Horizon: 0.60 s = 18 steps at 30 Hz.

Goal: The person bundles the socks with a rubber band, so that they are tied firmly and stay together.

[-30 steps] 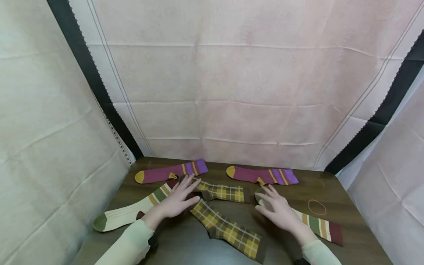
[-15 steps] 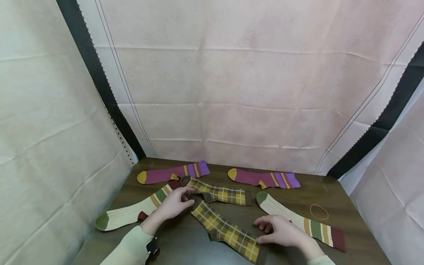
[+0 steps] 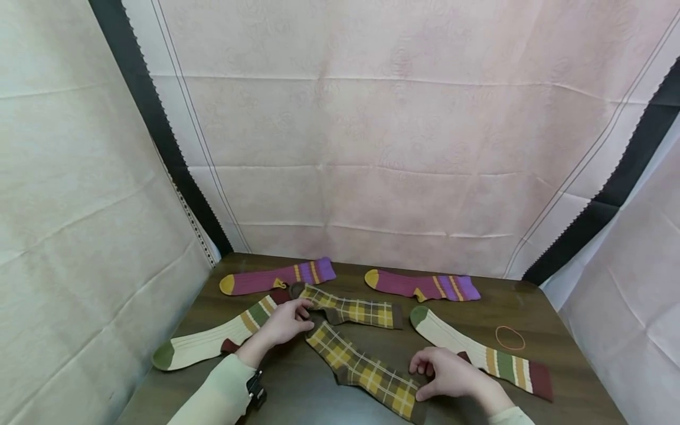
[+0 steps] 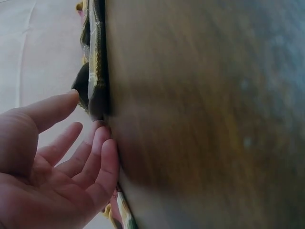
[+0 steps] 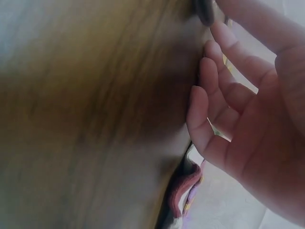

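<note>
Two brown-and-yellow plaid socks lie flat in the middle of the table; the nearer plaid sock (image 3: 366,366) runs diagonally below the farther plaid sock (image 3: 358,310). My left hand (image 3: 284,324) is at the nearer sock's dark toe, its thumb and fingers apart in the left wrist view. At the other end, by the dark cuff, my right hand (image 3: 448,372) has its thumb touching the sock and its loosely bent fingers at the table. A cream striped sock (image 3: 212,342) with a green toe lies partly behind the left forearm. Its match, another cream sock (image 3: 451,330), is partly behind the right hand.
Along the table's back edge lie a maroon-and-purple sock (image 3: 265,280) on the left and a similar maroon sock (image 3: 404,283) on the right. A thin orange rubber band (image 3: 510,338) lies at the right on the wooden table (image 3: 308,401). Pale cloth (image 3: 372,130) hangs behind.
My right hand has left the right cream sock and come nearer, to the plaid sock's cuff. My left hand's spread fingers have drawn in at the toe. The socks stay put.
</note>
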Tool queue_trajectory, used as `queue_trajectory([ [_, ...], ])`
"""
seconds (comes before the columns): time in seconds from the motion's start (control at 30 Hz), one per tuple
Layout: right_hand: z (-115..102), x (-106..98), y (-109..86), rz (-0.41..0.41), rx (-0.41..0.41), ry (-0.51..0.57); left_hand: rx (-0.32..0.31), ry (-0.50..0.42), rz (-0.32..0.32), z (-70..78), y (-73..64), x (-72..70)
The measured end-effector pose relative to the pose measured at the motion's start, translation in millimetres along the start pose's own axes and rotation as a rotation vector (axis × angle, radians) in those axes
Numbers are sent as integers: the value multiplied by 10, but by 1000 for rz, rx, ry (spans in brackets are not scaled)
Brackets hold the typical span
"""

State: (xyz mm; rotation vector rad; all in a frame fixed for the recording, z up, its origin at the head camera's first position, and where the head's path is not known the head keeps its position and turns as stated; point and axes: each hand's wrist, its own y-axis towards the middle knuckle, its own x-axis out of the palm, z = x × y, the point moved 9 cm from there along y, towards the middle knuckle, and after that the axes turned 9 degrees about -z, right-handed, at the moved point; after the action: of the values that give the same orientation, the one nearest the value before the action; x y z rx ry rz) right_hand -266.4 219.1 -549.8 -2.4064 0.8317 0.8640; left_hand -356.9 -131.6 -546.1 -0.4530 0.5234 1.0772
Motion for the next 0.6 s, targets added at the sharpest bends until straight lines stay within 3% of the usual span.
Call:
queue_trajectory([
  [0.3, 12, 45, -82, -7, 35, 6, 16, -27, -13, 9, 39, 90],
  [0.6, -29, 43, -26, -25, 27, -20, -12, -11, -2, -59, 41, 58],
])
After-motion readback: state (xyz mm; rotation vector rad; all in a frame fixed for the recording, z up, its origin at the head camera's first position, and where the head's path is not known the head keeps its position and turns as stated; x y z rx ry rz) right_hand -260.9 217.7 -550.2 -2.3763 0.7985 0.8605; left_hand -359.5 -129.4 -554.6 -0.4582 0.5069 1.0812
